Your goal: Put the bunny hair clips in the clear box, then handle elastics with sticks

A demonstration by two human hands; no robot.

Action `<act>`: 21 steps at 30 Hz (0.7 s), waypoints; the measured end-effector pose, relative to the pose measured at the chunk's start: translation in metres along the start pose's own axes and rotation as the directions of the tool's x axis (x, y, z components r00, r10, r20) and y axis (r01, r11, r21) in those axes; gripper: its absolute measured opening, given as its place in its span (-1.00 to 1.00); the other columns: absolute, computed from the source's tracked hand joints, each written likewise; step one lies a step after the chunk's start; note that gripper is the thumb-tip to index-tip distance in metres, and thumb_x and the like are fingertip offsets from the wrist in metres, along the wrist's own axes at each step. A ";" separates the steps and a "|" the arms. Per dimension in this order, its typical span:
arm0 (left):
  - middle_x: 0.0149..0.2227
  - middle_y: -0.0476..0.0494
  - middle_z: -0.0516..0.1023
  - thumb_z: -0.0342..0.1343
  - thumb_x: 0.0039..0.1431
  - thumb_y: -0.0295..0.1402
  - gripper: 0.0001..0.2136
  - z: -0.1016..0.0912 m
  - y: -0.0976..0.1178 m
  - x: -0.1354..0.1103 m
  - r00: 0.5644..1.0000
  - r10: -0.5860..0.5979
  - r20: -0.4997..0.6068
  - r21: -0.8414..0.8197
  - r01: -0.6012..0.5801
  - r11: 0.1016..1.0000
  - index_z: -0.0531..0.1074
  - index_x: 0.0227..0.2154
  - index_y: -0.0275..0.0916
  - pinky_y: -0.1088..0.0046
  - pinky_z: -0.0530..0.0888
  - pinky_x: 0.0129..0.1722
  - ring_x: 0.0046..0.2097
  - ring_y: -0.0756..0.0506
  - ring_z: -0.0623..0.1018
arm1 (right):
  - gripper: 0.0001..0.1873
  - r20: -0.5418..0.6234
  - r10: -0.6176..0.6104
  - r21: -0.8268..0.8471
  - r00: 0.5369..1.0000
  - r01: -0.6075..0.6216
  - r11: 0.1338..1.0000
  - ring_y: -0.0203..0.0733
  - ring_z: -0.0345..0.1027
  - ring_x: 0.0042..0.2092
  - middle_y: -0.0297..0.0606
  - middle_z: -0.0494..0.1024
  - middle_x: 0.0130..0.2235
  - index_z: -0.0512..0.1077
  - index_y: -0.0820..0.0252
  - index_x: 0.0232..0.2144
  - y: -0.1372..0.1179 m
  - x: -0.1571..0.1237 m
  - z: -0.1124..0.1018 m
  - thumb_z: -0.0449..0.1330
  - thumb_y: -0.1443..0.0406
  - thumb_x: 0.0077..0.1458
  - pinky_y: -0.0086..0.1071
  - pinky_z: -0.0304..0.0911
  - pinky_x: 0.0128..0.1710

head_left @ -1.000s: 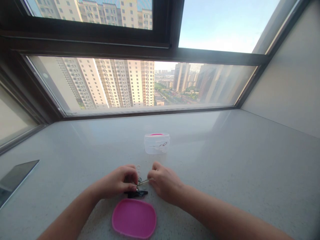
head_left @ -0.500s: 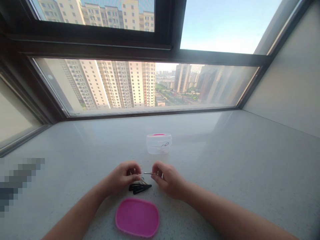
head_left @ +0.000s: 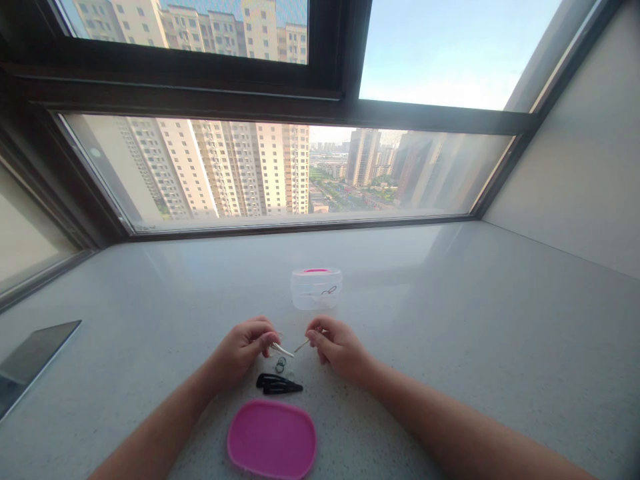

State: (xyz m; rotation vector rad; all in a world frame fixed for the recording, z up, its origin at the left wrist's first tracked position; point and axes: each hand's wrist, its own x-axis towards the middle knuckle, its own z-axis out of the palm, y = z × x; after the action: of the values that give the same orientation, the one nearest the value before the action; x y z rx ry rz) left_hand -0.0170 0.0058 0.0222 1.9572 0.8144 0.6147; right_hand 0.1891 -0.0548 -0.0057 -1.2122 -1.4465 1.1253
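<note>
My left hand (head_left: 253,347) is closed, pinching slim pale hair clips (head_left: 283,349) that point to the right. My right hand (head_left: 334,343) grips another slim pale hair clip (head_left: 301,345) between thumb and fingers, its tip pointing down and left. The two tips are close together, with a small gap between them. Under them, small dark hair ties (head_left: 281,365) lie on the white speckled surface. Black snap hair clips (head_left: 279,384) rest in a small pile just nearer to me.
A clear plastic box (head_left: 317,291) with a pink patch on top and a dark loop inside stands beyond my hands. Nearest me lies a pink oval tray or lid (head_left: 271,439). A flat dark glossy device (head_left: 37,360) is at the left edge. Windows (head_left: 300,173) close off the back.
My left hand has lifted pale clips from beside the black ones, uncovering the hair ties. The clip in my right hand has turned from level to tip-down.
</note>
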 end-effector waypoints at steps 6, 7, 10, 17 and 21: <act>-0.61 0.03 0.39 -0.07 0.14 -0.20 -0.72 0.004 -0.003 0.000 0.990 -0.137 -0.036 -0.151 0.131 0.980 0.38 -0.47 -0.31 0.58 0.23 -0.60 -0.59 0.04 0.35 | -0.85 -0.009 0.022 0.030 1.000 -0.021 0.999 -0.45 0.09 -0.64 -0.47 0.23 -0.62 0.29 0.23 -0.43 -0.003 0.001 -0.002 0.07 0.23 0.00 -0.58 0.01 -0.67; -0.61 0.03 0.40 -0.06 0.13 -0.20 -0.73 0.004 -0.004 0.000 0.988 -0.147 -0.046 -0.163 0.138 0.977 0.37 -0.46 -0.30 0.58 0.22 -0.61 -0.58 0.04 0.35 | -0.86 -0.010 0.023 0.025 1.000 -0.023 0.999 -0.44 0.09 -0.64 -0.48 0.21 -0.64 0.29 0.23 -0.42 -0.004 0.000 -0.002 0.08 0.24 -0.01 -0.57 0.01 -0.67; -0.57 0.02 0.42 0.01 0.09 -0.22 -0.77 0.003 -0.004 0.001 0.979 -0.177 -0.098 -0.170 0.159 0.973 0.40 -0.37 -0.30 0.58 0.23 -0.60 -0.56 0.04 0.35 | -0.85 -0.013 0.023 0.024 1.000 -0.023 0.999 -0.44 0.10 -0.64 -0.49 0.21 -0.64 0.30 0.22 -0.37 -0.006 -0.001 -0.003 0.08 0.26 -0.02 -0.57 0.01 -0.67; -0.49 -0.07 0.52 0.12 0.01 -0.31 -0.79 0.002 0.002 0.002 0.969 -0.185 -0.166 -0.262 0.138 0.955 0.46 -0.30 -0.31 0.48 0.39 -0.40 -0.44 -0.01 0.44 | -0.80 0.007 0.058 0.086 0.998 -0.058 0.995 -0.46 0.09 -0.62 -0.44 0.25 -0.55 0.32 0.24 -0.30 -0.007 0.000 -0.004 0.09 0.30 -0.05 -0.57 0.01 -0.67; -0.48 -0.10 0.54 0.14 -0.02 -0.32 -0.82 0.010 0.009 0.000 0.976 -0.159 -0.150 -0.281 0.112 0.953 0.45 -0.37 -0.32 0.44 0.42 -0.42 -0.43 -0.06 0.48 | -0.67 -0.008 -0.018 0.040 1.000 0.018 0.999 -0.48 0.10 -0.57 -0.33 0.32 -0.39 0.31 0.22 -0.16 -0.005 -0.003 0.001 0.10 0.31 -0.05 -0.57 0.01 -0.64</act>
State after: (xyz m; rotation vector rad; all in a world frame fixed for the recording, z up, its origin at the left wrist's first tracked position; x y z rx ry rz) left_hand -0.0072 -0.0031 0.0259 1.6009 0.9113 0.7766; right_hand 0.1880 -0.0583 -0.0010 -1.1721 -1.4199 1.1315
